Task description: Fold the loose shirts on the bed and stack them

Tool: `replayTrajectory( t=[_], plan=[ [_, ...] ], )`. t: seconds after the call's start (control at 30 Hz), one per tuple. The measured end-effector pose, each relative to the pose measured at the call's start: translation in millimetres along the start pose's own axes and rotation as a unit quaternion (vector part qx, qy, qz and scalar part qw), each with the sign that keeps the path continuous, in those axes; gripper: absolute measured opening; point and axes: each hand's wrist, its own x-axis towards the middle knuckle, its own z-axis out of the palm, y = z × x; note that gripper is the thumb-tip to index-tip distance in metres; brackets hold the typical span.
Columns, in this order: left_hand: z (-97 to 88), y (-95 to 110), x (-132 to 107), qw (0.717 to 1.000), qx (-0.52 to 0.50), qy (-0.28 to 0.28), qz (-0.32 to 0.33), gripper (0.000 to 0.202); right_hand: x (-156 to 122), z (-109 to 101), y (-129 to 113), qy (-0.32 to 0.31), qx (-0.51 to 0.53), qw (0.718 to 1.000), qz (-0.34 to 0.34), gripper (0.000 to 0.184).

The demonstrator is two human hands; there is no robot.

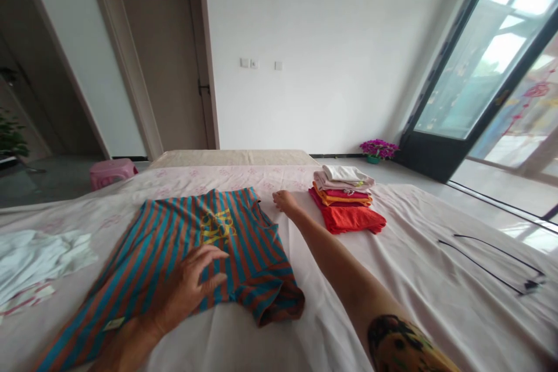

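Observation:
A T-shirt [174, 244] with blue and brown stripes and yellow lettering lies spread flat on the bed sheet [322, 325], its neck and one sleeve toward the right. Over the shirt's lower middle is my left hand [198, 276], fingers apart and holding nothing. Whether its fingertips touch the cloth I cannot tell. My right hand [286, 202] reaches forward just right of the far sleeve, fingers loosely bent with nothing visible in them. Right of that hand stands a stack of folded clothes [349, 200], white and pink above, orange and red below.
Crumpled white clothing [39, 261] lies at the left. A pair of glasses [497, 264] rests at the right of the bed. Beyond stand a pink stool [113, 172], purple flowers [379, 149] in a pot, a closed door [157, 52] and a glass door [471, 70].

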Motion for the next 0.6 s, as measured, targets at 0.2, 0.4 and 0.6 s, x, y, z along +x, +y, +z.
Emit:
replayTrajectory(
  t=[0.2,0.4,0.6],
  plan=[
    [19.9,54,6,0.983,-0.039,-0.155,0.088,0.052,23,64,-4,-0.053,-0.161,0.983,-0.068,0.014],
    [37.2,53,10,0.990,-0.018,-0.098,0.096,0.008,10,89,0,-0.078,-0.194,0.968,-0.137,0.005],
    [31.8,70,20,0.991,-0.079,-0.077,0.075,0.011,23,63,-14,0.010,-0.175,0.969,-0.177,0.017]
  ],
)
